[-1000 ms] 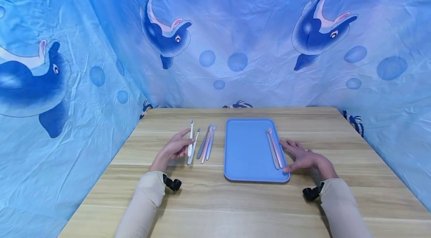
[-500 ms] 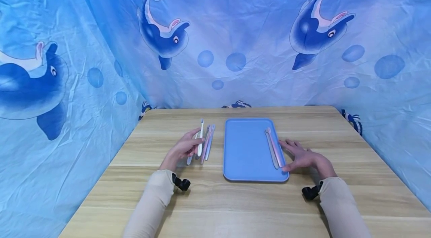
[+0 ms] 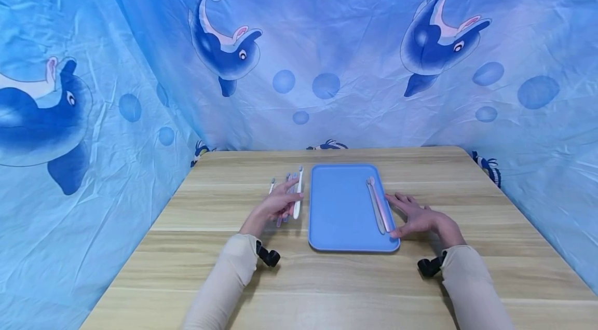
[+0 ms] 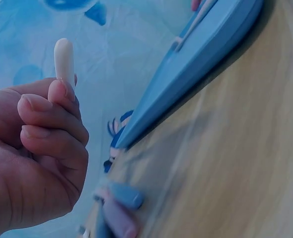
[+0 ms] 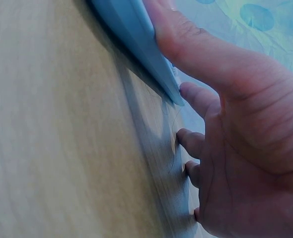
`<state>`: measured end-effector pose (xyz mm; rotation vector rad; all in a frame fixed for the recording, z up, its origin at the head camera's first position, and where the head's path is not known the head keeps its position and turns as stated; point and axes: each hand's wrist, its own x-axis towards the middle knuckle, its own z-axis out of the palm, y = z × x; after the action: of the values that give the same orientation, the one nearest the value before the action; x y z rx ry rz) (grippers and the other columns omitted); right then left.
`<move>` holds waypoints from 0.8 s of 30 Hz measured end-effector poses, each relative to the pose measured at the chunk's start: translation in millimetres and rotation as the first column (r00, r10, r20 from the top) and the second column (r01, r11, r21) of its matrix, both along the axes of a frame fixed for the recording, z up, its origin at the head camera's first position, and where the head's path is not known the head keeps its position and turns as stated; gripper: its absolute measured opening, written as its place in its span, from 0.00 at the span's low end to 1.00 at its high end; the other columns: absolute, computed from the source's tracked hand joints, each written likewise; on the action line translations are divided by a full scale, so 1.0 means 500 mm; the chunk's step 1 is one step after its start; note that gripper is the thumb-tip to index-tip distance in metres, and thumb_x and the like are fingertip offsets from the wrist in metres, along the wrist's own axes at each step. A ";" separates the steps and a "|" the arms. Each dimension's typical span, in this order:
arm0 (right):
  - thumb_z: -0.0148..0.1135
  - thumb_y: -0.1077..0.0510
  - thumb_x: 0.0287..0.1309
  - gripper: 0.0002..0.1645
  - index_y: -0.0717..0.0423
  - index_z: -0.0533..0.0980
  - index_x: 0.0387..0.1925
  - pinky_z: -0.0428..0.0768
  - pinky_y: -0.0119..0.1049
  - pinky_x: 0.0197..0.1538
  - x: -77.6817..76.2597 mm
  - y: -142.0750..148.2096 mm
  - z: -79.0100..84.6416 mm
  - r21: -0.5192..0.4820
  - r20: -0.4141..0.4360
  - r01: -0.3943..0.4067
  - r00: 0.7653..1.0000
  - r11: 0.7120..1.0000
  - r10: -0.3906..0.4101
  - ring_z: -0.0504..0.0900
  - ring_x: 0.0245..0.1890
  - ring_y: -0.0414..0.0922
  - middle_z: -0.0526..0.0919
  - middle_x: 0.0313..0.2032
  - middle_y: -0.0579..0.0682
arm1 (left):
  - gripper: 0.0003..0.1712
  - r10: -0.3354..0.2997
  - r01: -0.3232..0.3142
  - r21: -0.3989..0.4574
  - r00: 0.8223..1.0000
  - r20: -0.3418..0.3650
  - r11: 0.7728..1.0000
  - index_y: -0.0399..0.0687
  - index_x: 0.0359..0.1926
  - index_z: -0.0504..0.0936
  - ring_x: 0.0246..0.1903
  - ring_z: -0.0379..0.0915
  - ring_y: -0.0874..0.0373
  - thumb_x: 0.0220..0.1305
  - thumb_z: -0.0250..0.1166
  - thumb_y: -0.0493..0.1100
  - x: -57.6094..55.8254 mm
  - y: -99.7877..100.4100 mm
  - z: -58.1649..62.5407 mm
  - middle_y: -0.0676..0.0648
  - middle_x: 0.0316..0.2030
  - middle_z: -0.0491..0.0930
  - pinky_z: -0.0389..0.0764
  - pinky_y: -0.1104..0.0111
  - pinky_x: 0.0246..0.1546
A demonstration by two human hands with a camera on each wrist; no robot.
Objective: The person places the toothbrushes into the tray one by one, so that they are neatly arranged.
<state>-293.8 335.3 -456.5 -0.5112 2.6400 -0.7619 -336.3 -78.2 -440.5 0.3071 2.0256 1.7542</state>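
Note:
My left hand (image 3: 275, 203) pinches a white toothbrush (image 3: 297, 209) between thumb and fingers, held upright beside the left edge of a blue tray (image 3: 336, 210). In the left wrist view, the rounded end of its white handle (image 4: 63, 55) pokes out above the curled fingers. Below that hand lie several toothbrushes, including a pink one (image 4: 118, 218) and a blue one (image 4: 126, 195), partly hidden in the head view. My right hand (image 3: 417, 217) rests with spread fingers at the tray's right rim, thumb near the front corner. On the tray, a grey toothbrush (image 3: 376, 209) and a pink toothbrush (image 3: 382, 206) lie side by side.
The wooden table (image 3: 317, 288) carries everything. A blue curtain (image 3: 299, 34) printed with dolphins hangs behind it and along the left side. Black wrist cameras (image 3: 268, 255) are strapped over both sleeves.
My left hand has carried the white toothbrush rightward, over the loose toothbrushes, up to the tray's left side. The right hand and the tray have stayed put.

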 end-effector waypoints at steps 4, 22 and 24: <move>0.74 0.32 0.43 0.72 0.50 0.45 0.80 0.35 0.84 0.64 0.000 0.000 0.002 0.004 0.008 0.002 1.000 1.000 -0.002 0.31 0.75 0.76 0.36 0.78 0.71 | 0.43 -0.037 0.036 -0.019 0.999 -0.031 0.999 0.50 0.80 0.45 0.04 0.62 0.68 0.74 0.57 0.41 0.002 0.025 -0.006 0.54 0.08 0.72 0.63 0.76 0.05; 0.74 0.32 0.43 0.72 0.49 0.44 0.80 0.35 0.84 0.65 0.001 -0.001 0.001 0.015 0.005 0.013 1.000 1.000 -0.014 0.30 0.75 0.76 0.36 0.78 0.71 | 0.43 -0.067 0.066 -0.055 0.998 -0.007 0.996 0.53 0.80 0.48 0.07 0.62 0.66 0.72 0.59 0.44 0.015 0.136 -0.027 0.55 0.10 0.71 0.64 0.76 0.08; 0.74 0.32 0.43 0.72 0.50 0.44 0.80 0.35 0.84 0.64 0.000 0.000 -0.001 0.010 0.002 0.010 1.000 1.000 -0.010 0.31 0.75 0.76 0.36 0.78 0.71 | 0.43 -0.074 0.074 -0.057 0.997 -0.003 0.996 0.54 0.80 0.48 0.07 0.62 0.66 0.72 0.60 0.44 0.019 0.146 -0.029 0.55 0.10 0.71 0.64 0.76 0.08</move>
<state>-293.9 335.2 -457.1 -0.4948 2.6451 -0.7520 -326.9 -4.9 -454.9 0.3649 2.0376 1.6495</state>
